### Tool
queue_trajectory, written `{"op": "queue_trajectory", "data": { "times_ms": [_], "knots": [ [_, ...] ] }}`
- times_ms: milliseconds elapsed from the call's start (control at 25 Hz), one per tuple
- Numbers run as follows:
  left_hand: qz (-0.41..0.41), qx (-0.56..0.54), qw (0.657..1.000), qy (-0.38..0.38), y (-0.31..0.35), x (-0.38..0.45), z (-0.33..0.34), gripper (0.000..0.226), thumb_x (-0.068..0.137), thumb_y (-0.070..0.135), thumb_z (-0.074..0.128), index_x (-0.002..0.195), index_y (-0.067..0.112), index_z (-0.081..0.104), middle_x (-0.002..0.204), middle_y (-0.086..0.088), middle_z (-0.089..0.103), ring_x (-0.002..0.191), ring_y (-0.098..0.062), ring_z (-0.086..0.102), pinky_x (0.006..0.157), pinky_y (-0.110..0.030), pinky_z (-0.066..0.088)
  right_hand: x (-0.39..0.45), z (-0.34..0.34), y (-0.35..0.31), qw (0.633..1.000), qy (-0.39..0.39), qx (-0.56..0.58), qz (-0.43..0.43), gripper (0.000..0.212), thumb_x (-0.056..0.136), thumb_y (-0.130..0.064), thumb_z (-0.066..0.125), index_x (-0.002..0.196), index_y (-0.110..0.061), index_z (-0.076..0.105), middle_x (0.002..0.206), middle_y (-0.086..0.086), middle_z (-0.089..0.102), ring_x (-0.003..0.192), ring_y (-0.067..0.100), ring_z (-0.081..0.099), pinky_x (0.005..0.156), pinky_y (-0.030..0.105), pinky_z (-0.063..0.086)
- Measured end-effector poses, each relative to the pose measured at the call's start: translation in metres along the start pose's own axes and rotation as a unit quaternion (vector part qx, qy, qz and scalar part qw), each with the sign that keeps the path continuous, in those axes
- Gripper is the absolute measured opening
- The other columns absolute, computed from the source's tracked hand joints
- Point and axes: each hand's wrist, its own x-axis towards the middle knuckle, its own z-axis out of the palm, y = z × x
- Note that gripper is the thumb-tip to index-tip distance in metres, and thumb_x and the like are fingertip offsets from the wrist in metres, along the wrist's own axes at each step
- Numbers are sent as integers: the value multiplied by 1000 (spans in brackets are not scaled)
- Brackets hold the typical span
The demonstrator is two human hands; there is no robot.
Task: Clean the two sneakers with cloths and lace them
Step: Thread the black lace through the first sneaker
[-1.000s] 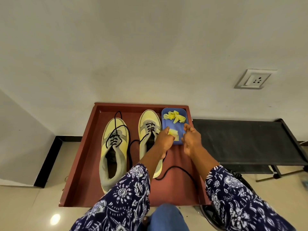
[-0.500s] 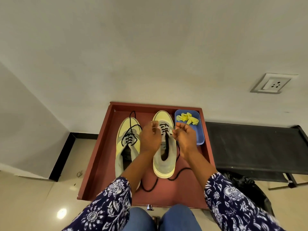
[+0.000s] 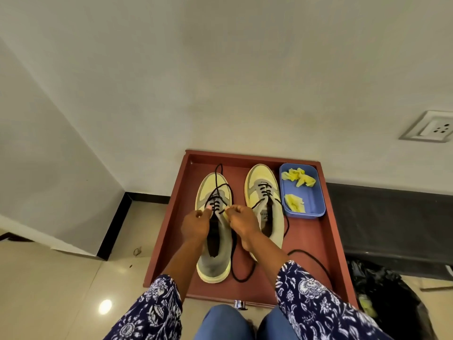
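Two yellow-and-grey sneakers stand side by side, toes away from me, on a reddish-brown tray (image 3: 316,241). My left hand (image 3: 195,225) and my right hand (image 3: 241,223) are both closed at the eyelet area of the left sneaker (image 3: 215,263), each pinching the sneaker's edge or its black lace (image 3: 221,186). That lace loops out past the toe. The right sneaker (image 3: 263,190) is partly laced, and its loose black lace end (image 3: 310,257) trails over the tray. Yellow cloths (image 3: 297,177) lie in a blue container (image 3: 316,192).
The tray sits against a white wall, with a power socket (image 3: 432,128) at the right. A dark low bench (image 3: 392,217) runs to the right of the tray, and a black bag (image 3: 392,298) lies below it. My knees in jeans are at the bottom edge.
My hands have left the blue container, passed the right sneaker's laces, and now grip at the left sneaker's laces. The view has shifted left.
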Motion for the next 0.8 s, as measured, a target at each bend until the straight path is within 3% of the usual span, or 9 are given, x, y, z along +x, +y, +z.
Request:
{"op": "queue_trajectory", "data": {
  "times_ms": [120,240,400,480,600,640,680,760,800],
  "knots": [
    [0,-29,1000,-4,5,-3,-2,23,90,23,55,102,8,67,99,-12,67,94,-27,61,87,-39,52,-3,9,-6,998,-3,51,24,18,90,-24,56,85,-9,65,77,5,62,70,16,53,64,27,43],
    [-9,-93,995,-34,13,-6,-3,16,92,15,50,85,7,62,85,-11,63,84,-25,58,80,-36,50,-8,10,-10,993,-17,105,59,13,87,-17,59,75,-14,61,77,6,63,74,18,57,64,27,45],
    [-34,-203,976,-67,23,-8,-6,14,90,14,46,86,7,56,87,-15,57,84,-27,56,86,-47,49,-17,3,-18,987,-57,143,48,10,86,-17,56,76,-18,57,77,2,60,70,12,52,61,20,43],
    [-25,-227,972,-61,34,-14,-12,11,91,12,44,88,7,54,84,-10,55,79,-21,55,77,-37,49,-20,-2,-26,986,-68,148,40,15,88,-19,53,74,-19,58,72,-6,58,63,7,47,59,19,39],
    [25,-216,973,-74,51,-22,-20,18,96,12,38,96,6,54,81,-1,54,71,-8,51,55,-12,48,-18,-5,-35,985,-79,151,26,27,92,-27,48,68,-20,56,74,-5,56,66,8,44,70,26,34],
    [42,-207,974,-78,56,-24,-22,21,97,13,35,98,6,55,85,0,56,75,-8,53,57,-11,49,-18,-5,-37,984,-81,158,23,29,94,-28,46,68,-19,55,74,-4,56,68,8,46,72,27,34],
    [50,-206,974,-83,58,-22,-24,24,98,15,34,99,6,56,91,-2,58,82,-11,56,68,-15,52,-18,-6,-37,983,-82,164,22,31,96,-27,43,68,-18,55,75,-2,57,69,9,48,74,28,34],
    [64,-205,973,-88,61,-19,-26,28,99,19,33,92,10,59,103,-8,58,96,-19,56,90,-34,50,-21,-8,-36,979,-89,180,19,32,97,-24,40,70,-17,54,76,1,58,70,10,51,72,27,36],
    [66,-210,971,-90,63,-20,-28,29,99,20,34,88,13,59,105,-10,58,99,-22,55,93,-40,48,-23,-9,-35,978,-98,185,17,31,98,-22,39,71,-17,54,76,1,58,70,10,52,71,26,37]
  ]
}}
